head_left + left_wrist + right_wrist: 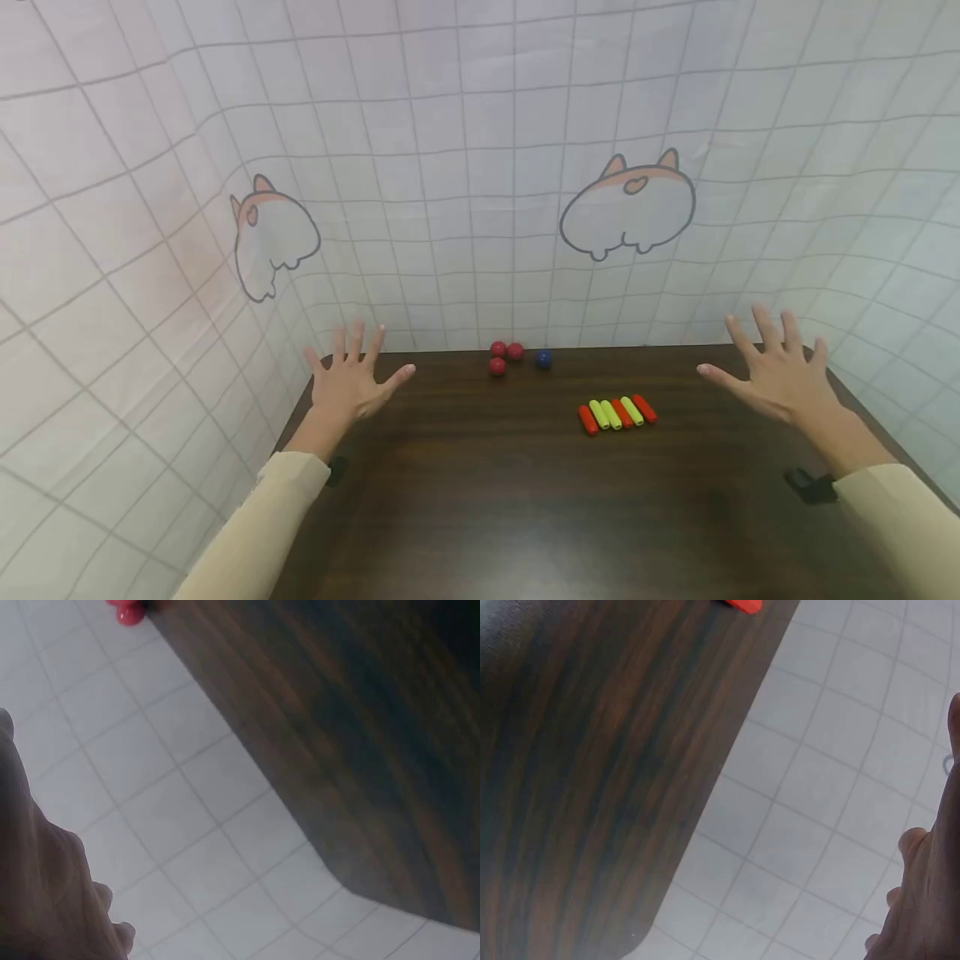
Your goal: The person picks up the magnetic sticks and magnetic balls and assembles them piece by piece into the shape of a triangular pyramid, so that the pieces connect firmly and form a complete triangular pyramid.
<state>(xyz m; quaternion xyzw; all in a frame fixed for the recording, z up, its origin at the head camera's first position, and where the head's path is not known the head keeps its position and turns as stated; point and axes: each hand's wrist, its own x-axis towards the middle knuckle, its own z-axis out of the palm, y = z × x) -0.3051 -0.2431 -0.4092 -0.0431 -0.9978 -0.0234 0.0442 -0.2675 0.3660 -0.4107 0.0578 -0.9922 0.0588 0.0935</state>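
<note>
My left hand [347, 383] is held out over the table's left side, fingers spread and nothing in it. On the right, my right hand [787, 379] is stretched out the same way, palm down and bare. Between them, near the back edge, sit a few red balls [497, 367] and one blue ball [543, 359]. Nearer to the right hand lies a slanting row of short red sticks [588, 420] and yellow sticks [611, 415], side by side. The wrist views show each hand only in part, at the frame's edge.
The dark wooden table [480, 483] has rounded back corners. A white grid-patterned curtain [450, 208] with cartoon animal drawings hangs behind it and along both sides. A black strap [812, 486] shows at the right wrist, by the cream sleeve [892, 517].
</note>
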